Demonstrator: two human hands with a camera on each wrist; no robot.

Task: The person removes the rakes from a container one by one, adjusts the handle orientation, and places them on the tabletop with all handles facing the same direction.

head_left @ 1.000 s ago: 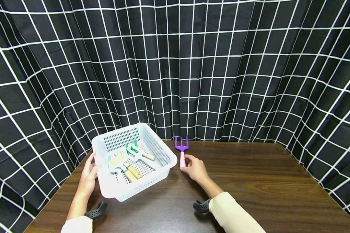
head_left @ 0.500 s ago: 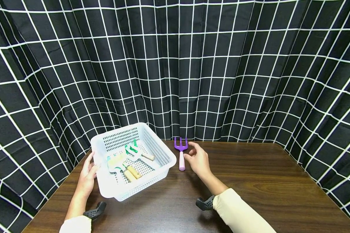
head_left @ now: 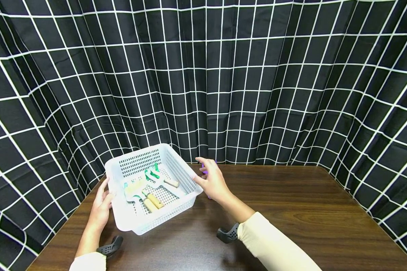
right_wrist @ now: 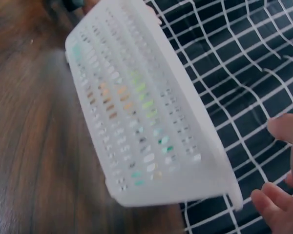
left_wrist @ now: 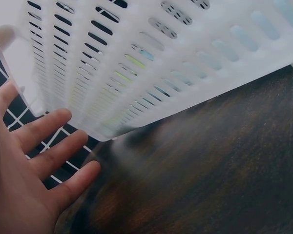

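My left hand (head_left: pixel 101 207) holds the left rim of a white perforated plastic basket (head_left: pixel 122 222), its thumb over the rim. The left wrist view shows the other fingers (left_wrist: pixel 63 151) spread beneath that rim. Over at the basket's right side, my right hand (head_left: pixel 215 182) has its fingers loosely extended, the thumb tip right at the rim. Behind this hand lies a purple garden hand fork (head_left: pixel 205 172), mostly hidden. Inside the basket are several small garden tools with wooden handles (head_left: pixel 155 200), among them a pale fork (head_left: pixel 158 182), plus green prongs (head_left: pixel 152 173).
A dark wood-grain table (head_left: pixel 291 210) is under everything. A black curtain with a white grid (head_left: pixel 244 94) hangs along its back and sides. Both wrists carry black devices (head_left: pixel 228 233).
My right hand let go of the purple hand fork's pink handle, lifted off to the right, then came left across the fork to the basket's rim. The left hand has stayed in place.
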